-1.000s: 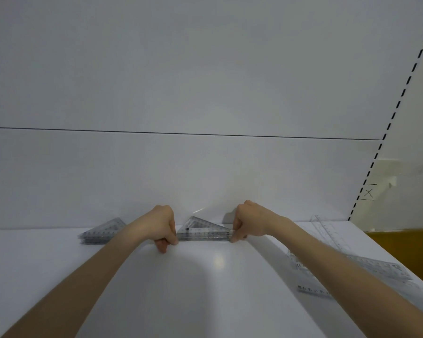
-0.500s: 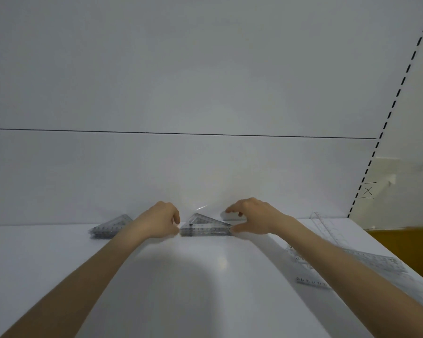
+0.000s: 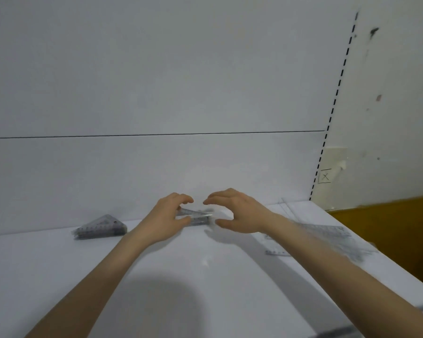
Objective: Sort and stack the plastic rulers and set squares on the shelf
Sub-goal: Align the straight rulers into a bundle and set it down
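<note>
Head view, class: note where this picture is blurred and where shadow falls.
Head view: motion blur smears the rulers at the right; the middle stack is soft, the left stack sharper. Head view: a broad soft shadow lies on the near middle of the shelf.

Two bare hands and forearms show. The left hand (image 3: 165,223) is uncovered from the fingertips back to the wrist. The left forearm (image 3: 95,276) behind it is bare as far as the picture's lower edge, slender near the wrist and broader farther from the fingers. The right hand (image 3: 239,213) is uncovered too. The right forearm (image 3: 340,264) behind its fingers is equally bare, its outline blurred.
</note>
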### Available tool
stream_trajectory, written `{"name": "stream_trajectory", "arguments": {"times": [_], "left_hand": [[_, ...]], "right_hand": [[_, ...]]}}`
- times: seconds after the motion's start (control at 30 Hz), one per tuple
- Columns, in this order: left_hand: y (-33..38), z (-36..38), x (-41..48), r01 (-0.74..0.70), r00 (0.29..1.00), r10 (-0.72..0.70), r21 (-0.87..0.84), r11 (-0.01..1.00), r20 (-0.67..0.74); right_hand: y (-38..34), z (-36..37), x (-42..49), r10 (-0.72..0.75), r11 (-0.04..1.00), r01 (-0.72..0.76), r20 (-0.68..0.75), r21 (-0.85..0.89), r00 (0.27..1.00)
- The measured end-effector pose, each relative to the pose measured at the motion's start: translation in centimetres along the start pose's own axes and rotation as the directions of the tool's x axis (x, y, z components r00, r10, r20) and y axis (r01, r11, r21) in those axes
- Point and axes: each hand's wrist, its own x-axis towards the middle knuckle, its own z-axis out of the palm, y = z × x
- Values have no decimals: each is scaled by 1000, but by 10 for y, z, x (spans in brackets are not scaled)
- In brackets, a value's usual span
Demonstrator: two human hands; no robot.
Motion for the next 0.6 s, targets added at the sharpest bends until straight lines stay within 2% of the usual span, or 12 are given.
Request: {"name": "stream_trajectory", "arguments": {"times": [0.3,0.6], "left_hand": [[57,36,4,-7,1000,7,-35,999,25],[137,106,28,11,1000,-11,-38,999,10]], "right_hand": [[31,-20,-58,82,997,-82,-34,-4,996],[98,-50,-131,112,994,-112,30,-10,993]]}}
